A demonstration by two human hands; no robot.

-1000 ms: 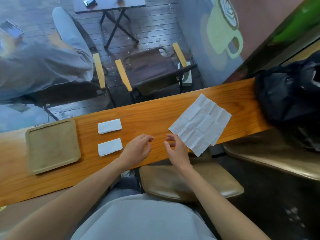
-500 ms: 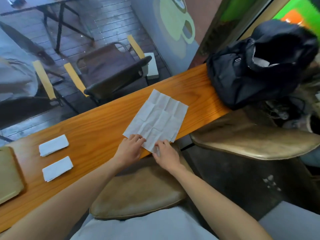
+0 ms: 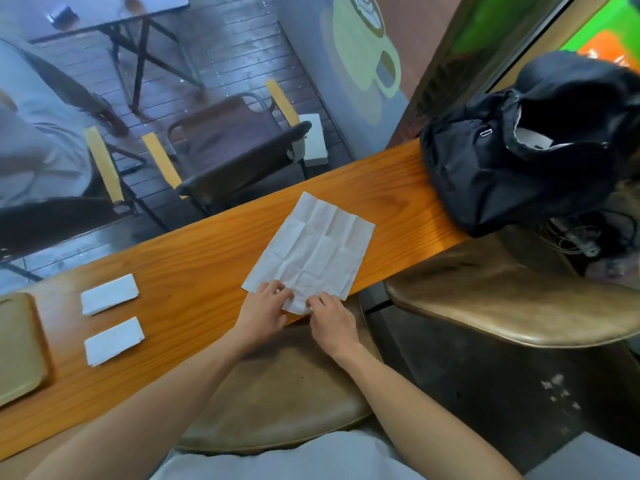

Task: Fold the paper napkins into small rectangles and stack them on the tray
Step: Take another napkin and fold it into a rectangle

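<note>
An unfolded, creased white napkin lies flat on the wooden counter, its near corner hanging at the counter's front edge. My left hand and my right hand both pinch that near edge with their fingertips. Two folded napkin rectangles sit to the left, one farther back and one nearer. The tan tray is at the far left, partly cut off by the frame, with nothing visible on it.
A black bag sits on the counter's right end. Two brown stool seats stand below the counter's front edge. Beyond the counter is a window with chairs and a seated person outside.
The view swung right and then back a little. Both hands reached from the bare counter to the napkin's near edge and took hold of it.
</note>
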